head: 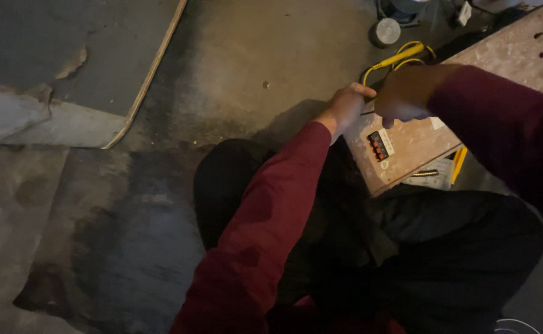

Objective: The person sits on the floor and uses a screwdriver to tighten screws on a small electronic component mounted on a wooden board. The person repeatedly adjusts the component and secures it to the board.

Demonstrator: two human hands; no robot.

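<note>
My left hand (348, 106) reaches forward in a dark red sleeve and is closed around a yellow cable (401, 59) at the near edge of a pale wooden board (487, 80). My right hand (404, 93) is closed just beside it, over the board's corner; what it grips is hidden by its own fingers. The cable loops up and away from both hands. On the board just below the hands sits a small black terminal block (377, 145) with several red buttons. My legs in dark trousers are folded under me on the floor.
The floor is stained grey concrete (234, 68). A flat grey panel with a wooden edge (80, 62) lies at upper left. A round grey tin (386, 31) stands at the top. A screw on a paper slip (429, 174) and a yellow tool (458, 162) lie by the board.
</note>
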